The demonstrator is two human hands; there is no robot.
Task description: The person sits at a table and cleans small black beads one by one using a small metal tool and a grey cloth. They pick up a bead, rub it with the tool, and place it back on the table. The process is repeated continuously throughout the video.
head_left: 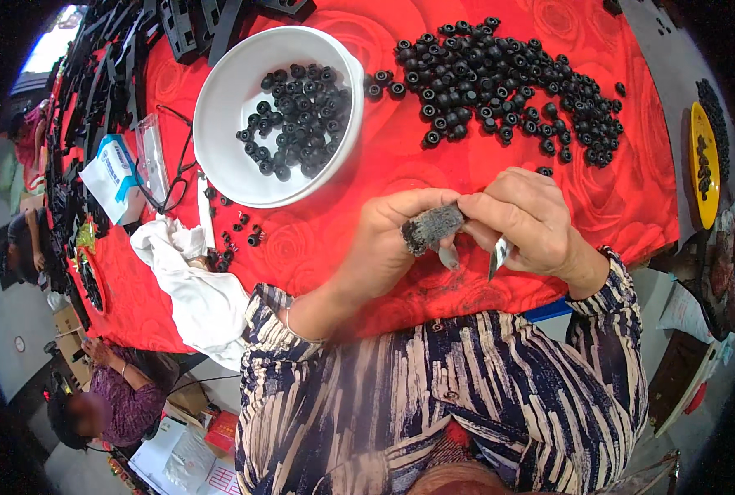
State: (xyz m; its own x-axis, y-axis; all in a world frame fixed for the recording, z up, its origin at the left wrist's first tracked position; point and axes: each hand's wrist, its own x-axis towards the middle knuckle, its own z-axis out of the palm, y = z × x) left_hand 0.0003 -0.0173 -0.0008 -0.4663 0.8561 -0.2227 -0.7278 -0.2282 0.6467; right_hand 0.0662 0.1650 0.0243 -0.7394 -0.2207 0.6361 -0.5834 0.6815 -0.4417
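Observation:
My left hand (392,235) is closed around a small dark-grey block (433,228) with a rough, speckled surface. I cannot make out what kind of thing it is. Close beside it, my right hand (528,219) is closed with a small shiny metal blade (499,256) sticking out below its fingers. The right fingertips are at the end of the block, and the blade's handle is hidden in the hand. Both hands are above the near edge of the red rose-patterned tablecloth (293,239). Dark crumbs lie on the cloth below the left hand.
Beyond my hands lies a wide pile of small round black parts (499,82). A white bowl (210,148) holds more. At left are a white cloth (202,289), glasses (177,177) and long black pieces (95,91). A yellow plate (701,210) is far right; other people sit left.

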